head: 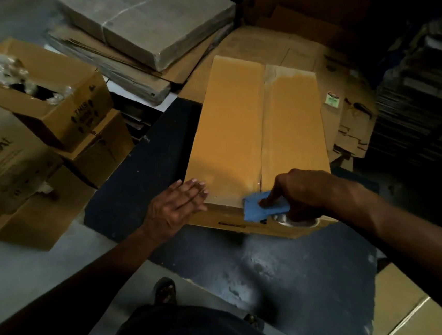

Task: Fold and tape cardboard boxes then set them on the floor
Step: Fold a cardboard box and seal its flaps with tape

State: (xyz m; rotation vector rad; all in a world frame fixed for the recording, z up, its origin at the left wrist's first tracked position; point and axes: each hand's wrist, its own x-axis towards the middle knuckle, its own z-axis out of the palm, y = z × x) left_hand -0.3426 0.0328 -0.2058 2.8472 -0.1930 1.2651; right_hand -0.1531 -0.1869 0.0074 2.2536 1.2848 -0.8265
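Right hand [301, 194]: fingers curled round a blue tape dispenser [263, 208], forefinger pressing its top; the dispenser sits at the near edge of the box, at the end of the centre seam.
Left hand [177, 206]: fingers straight and together, laid flat against the near left corner of the box, holding nothing.
Cardboard box [260, 144]: centre of the frame, flaps closed, glossy clear tape along the seam from far edge to near edge; it rests on a dark table [299, 272].
Open carton [59, 97]: left of the frame, crumpled plastic inside, standing on other cartons.
Wrapped flat bundle [148, 14]: upper left, on a heap of flattened cardboard.
Flattened boxes [336, 103]: behind and right of the box.
Person's feet: bottom centre, on a pale floor [27, 283].
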